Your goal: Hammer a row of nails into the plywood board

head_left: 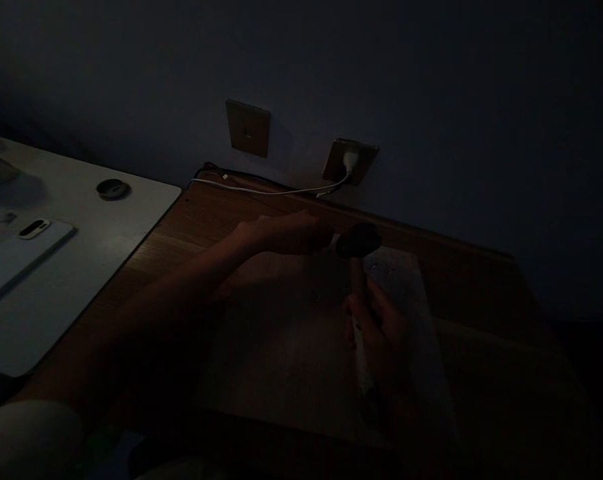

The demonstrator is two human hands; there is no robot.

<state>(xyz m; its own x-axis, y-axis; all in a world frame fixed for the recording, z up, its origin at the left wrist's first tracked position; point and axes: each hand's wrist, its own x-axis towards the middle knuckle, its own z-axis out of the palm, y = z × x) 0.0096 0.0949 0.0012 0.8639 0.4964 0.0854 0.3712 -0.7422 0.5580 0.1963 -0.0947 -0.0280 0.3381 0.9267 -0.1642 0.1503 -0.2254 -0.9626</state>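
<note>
Hammer handle (362, 347) runs back toward me, my right grip (376, 327) wrapped shut around it; my left grip (291, 233) sits just left of the hammer head (358, 240), too dark to tell how open.

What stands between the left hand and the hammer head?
Nothing visible does: the left hand reaches almost up to the hammer head, which the right hand holds up by its handle. The dim light could hide something small.
</note>
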